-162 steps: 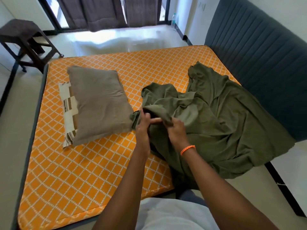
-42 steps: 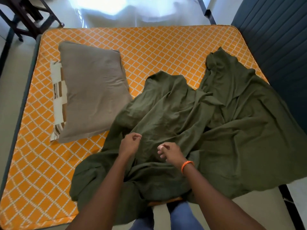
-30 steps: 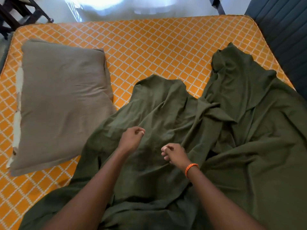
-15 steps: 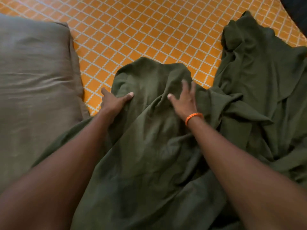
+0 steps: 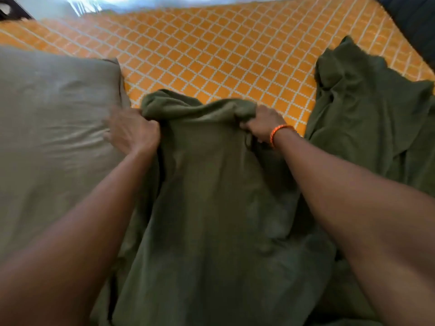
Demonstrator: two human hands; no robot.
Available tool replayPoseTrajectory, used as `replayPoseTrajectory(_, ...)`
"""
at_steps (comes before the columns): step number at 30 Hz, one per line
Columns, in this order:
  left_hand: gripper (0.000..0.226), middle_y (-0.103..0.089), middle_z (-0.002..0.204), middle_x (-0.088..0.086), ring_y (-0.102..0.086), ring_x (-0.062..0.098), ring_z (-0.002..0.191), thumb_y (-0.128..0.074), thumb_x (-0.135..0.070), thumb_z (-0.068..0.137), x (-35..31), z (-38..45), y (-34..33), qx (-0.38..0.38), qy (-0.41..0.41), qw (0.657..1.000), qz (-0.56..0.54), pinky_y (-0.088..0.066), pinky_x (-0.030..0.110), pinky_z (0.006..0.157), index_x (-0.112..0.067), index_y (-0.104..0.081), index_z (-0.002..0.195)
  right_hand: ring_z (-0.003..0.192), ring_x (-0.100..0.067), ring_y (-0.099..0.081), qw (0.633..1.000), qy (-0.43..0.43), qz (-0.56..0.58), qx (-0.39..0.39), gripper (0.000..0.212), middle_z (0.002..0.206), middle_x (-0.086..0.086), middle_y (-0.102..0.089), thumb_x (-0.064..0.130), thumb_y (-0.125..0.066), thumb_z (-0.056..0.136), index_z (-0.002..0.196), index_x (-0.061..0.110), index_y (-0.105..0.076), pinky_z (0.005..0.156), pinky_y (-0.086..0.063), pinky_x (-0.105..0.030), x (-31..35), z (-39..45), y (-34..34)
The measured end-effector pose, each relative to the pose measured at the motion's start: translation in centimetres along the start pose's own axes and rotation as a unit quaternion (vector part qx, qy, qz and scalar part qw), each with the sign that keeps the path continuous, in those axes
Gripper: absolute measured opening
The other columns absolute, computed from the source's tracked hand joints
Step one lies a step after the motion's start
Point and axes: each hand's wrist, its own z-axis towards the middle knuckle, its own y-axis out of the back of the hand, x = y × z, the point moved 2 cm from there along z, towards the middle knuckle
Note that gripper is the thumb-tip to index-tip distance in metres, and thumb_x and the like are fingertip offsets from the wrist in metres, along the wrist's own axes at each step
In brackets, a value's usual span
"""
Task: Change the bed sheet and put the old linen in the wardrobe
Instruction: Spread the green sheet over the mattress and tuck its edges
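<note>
An olive green sheet (image 5: 211, 196) lies rumpled over the near and right part of the orange mattress (image 5: 223, 55) with its white lattice pattern. My left hand (image 5: 134, 132) grips the sheet's far edge at the left of a bunched fold. My right hand (image 5: 263, 124), with an orange band at the wrist, grips the same edge about a forearm's length to the right. The cloth between both hands is gathered and lifted a little. More of the sheet (image 5: 367, 109) is heaped at the right.
A grey pillow (image 5: 54, 137) fills the left side, right beside my left hand. A dark padded headboard (image 5: 414, 17) shows at the top right corner. Bright floor (image 5: 141, 1) lies beyond the mattress's far edge.
Half a second ago both hands lay flat on the sheet with spread fingers. Now both have closed on its far edge and bunched it up. The view has pulled back slightly.
</note>
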Motion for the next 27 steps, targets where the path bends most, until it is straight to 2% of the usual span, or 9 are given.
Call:
replayPoseTrajectory(2, 0.046, -0.061, 0.137, 0.022, -0.057, 0.041, 0.13, -0.059, -0.021, 0.089, -1.0, 2.0, 4.4, -0.058, 0.037, 0.997, -0.039, -0.047, 0.05, 0.105, -0.006, -0.066, 0.132, 0.096, -0.035, -0.074, 0.995, 0.023, 0.048, -0.082, 0.048, 0.114, -0.017, -0.074, 0.052, -0.069, 0.085, 0.117, 0.016, -0.07, 0.09, -0.059, -0.042, 3.9, 0.3, 4.5)
replayPoseTrajectory(5, 0.046, -0.067, 0.135, 0.016, -0.062, 0.037, 0.128, -0.054, -0.024, 0.088, -1.8, 5.1, 9.7, -0.124, 0.121, 0.975, -0.137, -0.05, 0.041, 0.105, -0.015, -0.07, 0.13, 0.116, -0.037, -0.065, 0.976, 0.13, 0.079, -0.158, 0.048, 0.122, -0.017, -0.072, 0.048, -0.062, 0.087, 0.121, 0.016, -0.073, 0.09, -0.051, -0.039, 11.2, 0.0, 9.6)
replayPoseTrajectory(8, 0.054, -0.061, 0.144, 0.013, -0.055, 0.033, 0.136, -0.05, -0.021, 0.091, -2.8, 7.1, 11.5, -0.139, 0.108, 0.956, -0.235, -0.043, 0.037, 0.111, -0.017, -0.058, 0.144, 0.123, -0.019, -0.063, 0.932, 0.243, 0.239, -0.121, 0.056, 0.131, -0.007, -0.069, 0.032, -0.066, 0.082, 0.137, 0.02, -0.065, 0.103, -0.05, -0.03, 16.7, 0.0, 11.8)
replayPoseTrajectory(11, 0.108, -0.037, 0.166, 0.013, -0.04, 0.028, 0.15, -0.069, -0.028, 0.086, -3.0, 7.5, 8.8, -0.003, 0.002, 0.936, -0.353, -0.03, 0.032, 0.124, -0.02, 0.001, 0.168, 0.143, -0.017, -0.044, 0.922, 0.268, 0.273, -0.069, 0.099, 0.16, -0.003, -0.041, 0.001, -0.074, 0.081, 0.162, 0.029, -0.026, 0.118, -0.04, -0.027, 17.4, 1.1, 10.6)
replayPoseTrajectory(13, 0.132, -0.029, 0.168, 0.019, -0.038, 0.035, 0.151, -0.078, -0.034, 0.08, -1.9, 6.8, 6.0, 0.061, -0.038, 0.944, -0.321, -0.029, 0.044, 0.127, -0.029, 0.025, 0.162, 0.146, -0.022, -0.041, 0.936, 0.241, 0.243, -0.086, 0.095, 0.162, -0.007, -0.038, 0.0, -0.074, 0.08, 0.162, 0.019, -0.031, 0.12, -0.038, -0.033, 16.8, 1.4, 8.1)
replayPoseTrajectory(15, 0.123, -0.031, 0.167, 0.021, -0.04, 0.036, 0.15, -0.077, -0.029, 0.086, -0.7, 4.9, 3.7, 0.074, -0.078, 0.959, -0.262, -0.03, 0.047, 0.126, -0.03, 0.017, 0.165, 0.138, -0.024, -0.052, 0.949, 0.203, 0.231, -0.075, 0.074, 0.152, -0.009, -0.052, 0.004, -0.074, 0.082, 0.152, 0.012, -0.049, 0.117, -0.042, -0.038, 15.3, 0.6, 4.3)
replayPoseTrajectory(18, 0.085, -0.046, 0.161, 0.014, -0.048, 0.027, 0.146, -0.073, -0.018, 0.094, 1.2, 0.4, 0.7, 0.097, -0.117, 0.959, -0.237, -0.037, 0.034, 0.121, -0.017, -0.027, 0.166, 0.118, -0.025, -0.065, 0.967, 0.16, 0.194, -0.03, 0.042, 0.128, -0.01, -0.07, 0.006, -0.071, 0.087, 0.128, 0.011, -0.07, 0.107, -0.048, -0.037, 11.1, -3.0, -2.6)
replayPoseTrajectory(22, 0.037, -0.073, 0.129, -0.001, -0.066, 0.018, 0.123, -0.068, -0.009, 0.092, 4.4, -7.7, -3.4, 0.148, -0.152, 0.944, -0.252, -0.049, 0.034, 0.11, -0.021, -0.074, 0.127, 0.104, -0.023, -0.071, 0.968, 0.097, 0.23, -0.019, 0.028, 0.108, -0.004, -0.078, 0.006, -0.061, 0.089, 0.107, 0.019, -0.077, 0.096, -0.056, -0.038, 4.7, -9.2, -10.3)
replayPoseTrajectory(27, 0.031, -0.074, 0.091, -0.011, -0.068, 0.006, 0.08, -0.063, -0.013, 0.091, 8.8, -16.7, -6.4, 0.184, -0.141, 0.941, -0.248, -0.054, 0.029, 0.075, -0.034, -0.078, 0.107, 0.096, -0.014, -0.07, 0.97, 0.05, 0.232, -0.051, 0.028, 0.094, 0.009, -0.078, 0.006, -0.057, 0.091, 0.095, 0.024, -0.078, 0.091, -0.055, -0.03, -2.0, -17.0, -14.0)
